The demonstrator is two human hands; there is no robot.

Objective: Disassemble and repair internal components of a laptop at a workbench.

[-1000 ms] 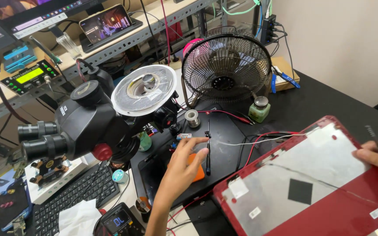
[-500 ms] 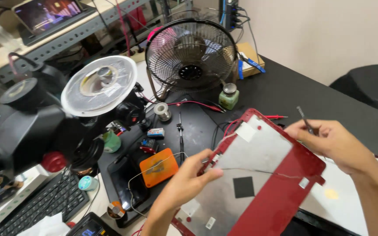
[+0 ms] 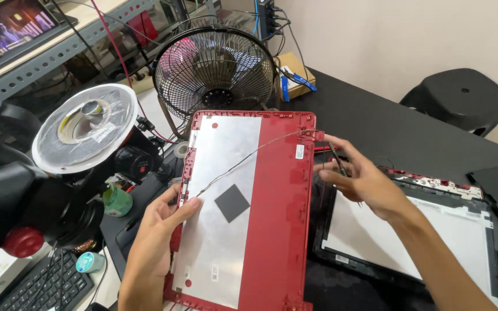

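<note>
A red laptop lid cover (image 3: 280,219) with a silver foil lining and a small black square pad lies inner side up in front of me. A thin grey cable (image 3: 243,162) runs diagonally across it. My left hand (image 3: 159,230) grips the cover's left edge, thumb on the foil near the cable's lower end. My right hand (image 3: 364,181) is at the cover's upper right corner and holds thin black tweezers (image 3: 336,158) near the cable's upper end.
A black desk fan (image 3: 214,69) stands just behind the cover. A microscope with a white ring light (image 3: 85,126) fills the left. A laptop screen panel (image 3: 433,230) lies on the right of the black desk. A keyboard (image 3: 47,285) sits bottom left, a black stool (image 3: 462,98) far right.
The red cover has been turned and pulled toward me, from lying at the right to upright in front of the fan. My left hand moved from the desk onto its left edge.
</note>
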